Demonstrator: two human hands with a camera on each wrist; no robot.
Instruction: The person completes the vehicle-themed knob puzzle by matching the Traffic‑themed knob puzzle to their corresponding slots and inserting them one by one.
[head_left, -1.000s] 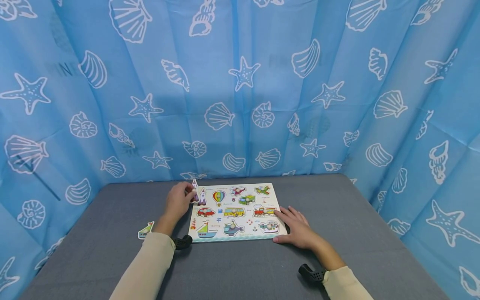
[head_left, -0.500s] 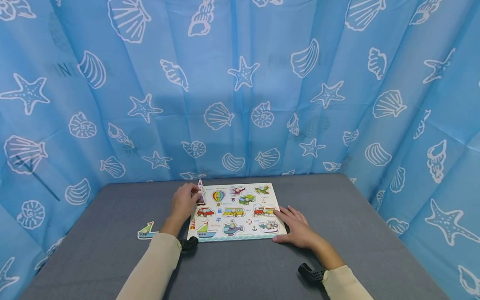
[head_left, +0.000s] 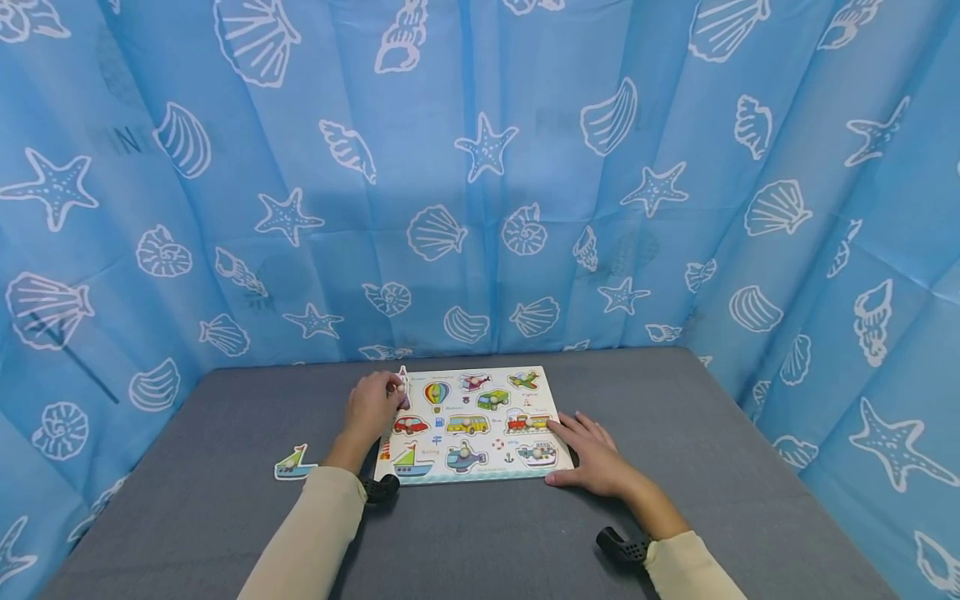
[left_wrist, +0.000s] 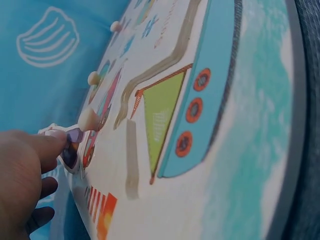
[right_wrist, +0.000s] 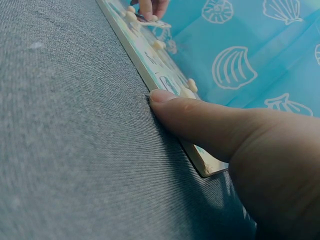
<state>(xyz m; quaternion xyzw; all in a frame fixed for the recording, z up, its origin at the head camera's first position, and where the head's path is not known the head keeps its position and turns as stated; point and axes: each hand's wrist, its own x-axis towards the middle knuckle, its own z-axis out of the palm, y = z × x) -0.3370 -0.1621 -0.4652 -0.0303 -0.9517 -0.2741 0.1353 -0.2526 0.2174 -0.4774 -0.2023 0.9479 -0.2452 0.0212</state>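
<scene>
My left hand (head_left: pixel 369 410) pinches a rocket puzzle piece (head_left: pixel 405 398) at the top left corner of the wooden peg puzzle board (head_left: pixel 517 401). Close up in the left wrist view, thumb and finger grip the purple and white rocket piece (left_wrist: pixel 73 150), low over the board's surface. Fingers partly hide the rocket. My right hand (head_left: pixel 596 457) rests on the board's right side, fingers stretched out near the train piece (head_left: pixel 528 422). Its thumb (right_wrist: pixel 192 116) lies against the front edge in the right wrist view. The board's sailboat recess (head_left: pixel 412 461) shows a matching printed picture.
Left of the board, a loose sailboat piece (head_left: pixel 292 465) lies on the grey cloth-covered table (head_left: pixel 480 542). Other pegged vehicles sit in the board, among them a bus (head_left: pixel 468 425) and a red car (head_left: pixel 410 425). A blue shell-patterned curtain (head_left: pixel 480 250) hangs behind.
My left hand has carried the rocket piece rightward from beside the board's left edge onto its top left corner, then slightly lower. The right hand stays in place.
</scene>
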